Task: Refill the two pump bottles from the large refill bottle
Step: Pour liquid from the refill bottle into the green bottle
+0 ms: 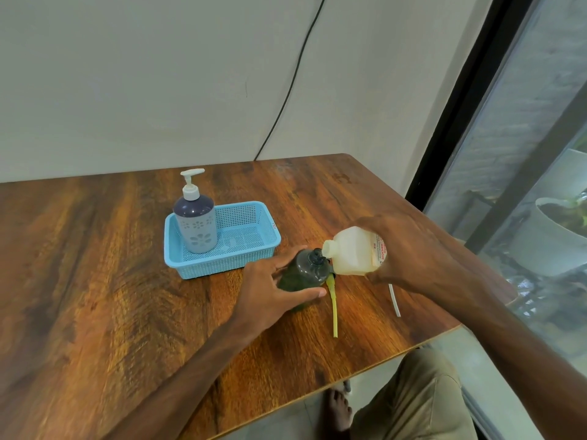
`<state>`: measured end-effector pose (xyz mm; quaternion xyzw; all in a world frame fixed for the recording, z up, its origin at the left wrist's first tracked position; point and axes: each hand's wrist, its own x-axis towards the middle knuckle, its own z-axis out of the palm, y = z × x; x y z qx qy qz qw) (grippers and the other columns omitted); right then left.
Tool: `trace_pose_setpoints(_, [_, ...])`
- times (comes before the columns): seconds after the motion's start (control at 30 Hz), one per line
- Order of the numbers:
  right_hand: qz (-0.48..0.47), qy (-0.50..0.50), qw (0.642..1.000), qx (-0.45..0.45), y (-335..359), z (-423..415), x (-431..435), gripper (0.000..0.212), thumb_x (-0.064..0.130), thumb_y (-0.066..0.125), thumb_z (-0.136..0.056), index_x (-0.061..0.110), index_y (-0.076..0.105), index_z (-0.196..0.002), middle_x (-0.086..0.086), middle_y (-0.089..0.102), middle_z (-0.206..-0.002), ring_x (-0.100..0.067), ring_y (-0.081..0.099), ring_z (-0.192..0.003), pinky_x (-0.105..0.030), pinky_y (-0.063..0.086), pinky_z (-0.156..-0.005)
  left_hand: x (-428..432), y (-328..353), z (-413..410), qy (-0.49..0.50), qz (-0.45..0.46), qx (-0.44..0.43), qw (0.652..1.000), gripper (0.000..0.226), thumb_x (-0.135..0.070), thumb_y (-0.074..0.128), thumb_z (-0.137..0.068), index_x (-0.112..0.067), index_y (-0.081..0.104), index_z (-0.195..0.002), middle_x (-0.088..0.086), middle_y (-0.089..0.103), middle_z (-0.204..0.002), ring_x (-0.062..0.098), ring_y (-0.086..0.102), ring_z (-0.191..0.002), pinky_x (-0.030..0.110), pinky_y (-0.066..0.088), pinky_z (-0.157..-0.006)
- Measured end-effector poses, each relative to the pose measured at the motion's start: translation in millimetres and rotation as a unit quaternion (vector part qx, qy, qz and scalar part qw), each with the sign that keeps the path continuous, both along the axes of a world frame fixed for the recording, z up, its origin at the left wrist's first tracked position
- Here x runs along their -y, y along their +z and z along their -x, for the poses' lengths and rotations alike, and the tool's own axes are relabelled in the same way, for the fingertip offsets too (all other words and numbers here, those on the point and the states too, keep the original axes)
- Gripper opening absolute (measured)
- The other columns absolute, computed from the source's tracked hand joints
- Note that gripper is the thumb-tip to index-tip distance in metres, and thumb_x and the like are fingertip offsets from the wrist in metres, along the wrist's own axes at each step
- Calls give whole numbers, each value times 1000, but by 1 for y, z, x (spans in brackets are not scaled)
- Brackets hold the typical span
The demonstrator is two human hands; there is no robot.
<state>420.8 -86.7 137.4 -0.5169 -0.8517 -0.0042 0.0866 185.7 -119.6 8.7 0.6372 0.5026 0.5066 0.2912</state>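
Head view, centre right: the right hand grips the tilted refill bottle, mouth at the dark pump bottle's open neck; the left hand wraps that bottle on the tabletop; its pump tube lies beside; the capped purple pump bottle waits in the blue basket, whether filled I cannot tell.

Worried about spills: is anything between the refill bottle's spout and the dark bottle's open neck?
Nothing visible. The refill bottle, tipped in the right hand, has its spout right at the dark bottle's neck. The left hand grips lower down; the pump tube lies beside it.
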Motion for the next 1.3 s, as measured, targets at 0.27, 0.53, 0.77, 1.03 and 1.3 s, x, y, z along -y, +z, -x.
trace_pose_setpoints(0.27, [8, -5, 1000, 13, 1, 0, 0, 84, 37, 86, -76, 30, 44, -148, 6, 50, -147, -15, 42, -137, -34, 41, -110, 1, 0, 0, -8, -4, 9, 1000, 85, -48, 98, -67, -28, 64, -143, -20, 72, -130, 0, 65, -125, 32, 60, -100])
trace_pose_setpoints(0.53, [12, -6, 1000, 22, 4, 1, 1, 84, 38, 86, -76, 31, 44, -149, 5, 50, -148, -16, 41, -138, -35, 41, -111, 1, -1, 0, -5, -11, -3, 1000, 85, -49, 97, -67, -36, 60, -143, -20, 71, -132, -2, 65, -126, 30, 60, -99])
trace_pose_setpoints(0.77, [17, -2, 1000, 23, 6, 0, 4, 84, 40, 85, -77, 30, 43, -149, 6, 49, -148, -15, 41, -137, -33, 39, -110, 2, -1, 0, -5, -8, -1, 1000, 85, -49, 97, -66, -35, 61, -142, -25, 70, -128, -4, 63, -126, 27, 59, -100])
trace_pose_setpoints(1.03, [30, -14, 999, 34, 7, 2, 3, 86, 38, 84, -77, 30, 40, -150, 4, 46, -149, -16, 40, -138, -31, 36, -110, 1, -3, 0, -2, -5, -8, 1000, 89, -52, 96, -65, -32, 61, -145, -31, 66, -127, -7, 61, -127, 24, 58, -100])
trace_pose_setpoints(1.3, [26, -11, 999, 39, 10, 3, 4, 85, 37, 85, -77, 31, 41, -150, 5, 47, -149, -15, 38, -139, -30, 35, -110, 1, -3, 1, -6, -2, 5, 1000, 86, -44, 98, -67, -26, 63, -143, -29, 70, -126, -6, 64, -124, 19, 57, -97])
